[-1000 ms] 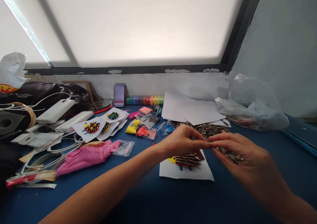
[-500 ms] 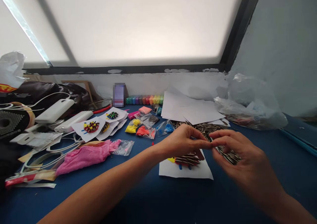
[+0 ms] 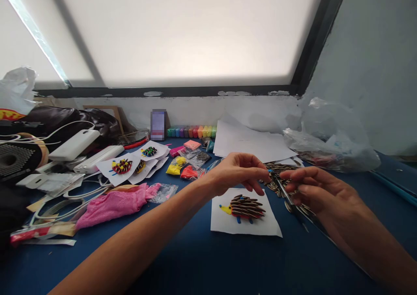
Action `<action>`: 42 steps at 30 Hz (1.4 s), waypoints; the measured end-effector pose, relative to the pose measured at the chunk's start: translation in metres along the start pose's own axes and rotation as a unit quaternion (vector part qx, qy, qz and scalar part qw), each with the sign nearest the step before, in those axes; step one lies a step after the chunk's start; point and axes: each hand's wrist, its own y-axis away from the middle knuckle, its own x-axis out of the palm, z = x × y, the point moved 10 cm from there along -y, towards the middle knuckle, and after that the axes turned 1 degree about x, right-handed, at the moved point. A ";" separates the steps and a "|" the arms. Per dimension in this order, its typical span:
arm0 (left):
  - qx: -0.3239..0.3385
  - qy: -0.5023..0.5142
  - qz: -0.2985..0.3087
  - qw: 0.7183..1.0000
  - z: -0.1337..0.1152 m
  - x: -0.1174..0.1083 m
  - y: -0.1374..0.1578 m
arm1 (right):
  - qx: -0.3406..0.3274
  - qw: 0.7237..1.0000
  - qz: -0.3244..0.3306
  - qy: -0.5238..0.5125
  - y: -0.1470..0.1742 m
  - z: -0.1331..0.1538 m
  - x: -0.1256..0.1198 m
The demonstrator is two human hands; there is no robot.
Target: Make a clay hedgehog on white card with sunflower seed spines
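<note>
Both hands have lifted & moved back since 1 s ago: then they met low over the paper, hiding most of the hedgehog figure [image 3: 245,207]; now it's fully in view, lying flat on its white paper square [image 3: 228,223] on the blue tabletop [image 3: 195,260], w/ yellow snout pointing left.

Left hand [image 3: 239,171] hovers above the paper's far edge, thumb & forefinger pinched together at the tip; what's betw. them is too small to tell. The other fingers [image 3: 254,186] are loosely curled.

Right hand [image 3: 317,195] is just right of the paper, fingers closed on thin metal tweezers [image 3: 286,196] whose tip points toward the left hand's pinch, nearly touching it. Earlier the tweezers weren't discernible.

Sunflower seed pile [image 3: 280,173] lies behind & under both hands, beside the loose white sheets [image 3: 247,140]. Pink cloth [image 3: 114,203] & clay packets [image 3: 182,167] at left are unchanged.
</note>
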 end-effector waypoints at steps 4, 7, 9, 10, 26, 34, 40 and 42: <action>0.007 0.008 0.021 1.000 0.000 0.005 0.001 | -0.037 0.997 0.031 0.055 0.002 0.007 0.006; 0.013 0.008 0.046 0.999 0.001 0.012 0.002 | -0.035 0.996 0.030 0.071 0.001 0.007 0.009; 0.012 0.007 0.048 0.999 0.003 0.013 0.001 | -0.046 0.995 0.009 0.085 0.001 0.009 0.007; 0.010 0.007 0.046 0.999 0.004 0.013 0.001 | -0.058 0.993 -0.009 0.104 0.003 0.012 0.004; -0.002 0.046 0.003 0.999 0.017 0.005 -0.003 | -0.412 0.833 -0.002 0.369 0.048 0.052 0.046; 0.015 0.055 0.000 0.998 0.011 0.000 -0.006 | -0.195 0.950 -0.040 0.240 0.026 0.037 0.015; 0.011 0.058 -0.037 0.998 0.010 -0.030 -0.006 | -0.140 0.956 -0.016 0.256 0.016 0.031 0.010; 0.018 0.045 -0.051 0.998 0.010 -0.038 -0.006 | -0.149 0.952 -0.007 0.266 0.016 0.030 0.014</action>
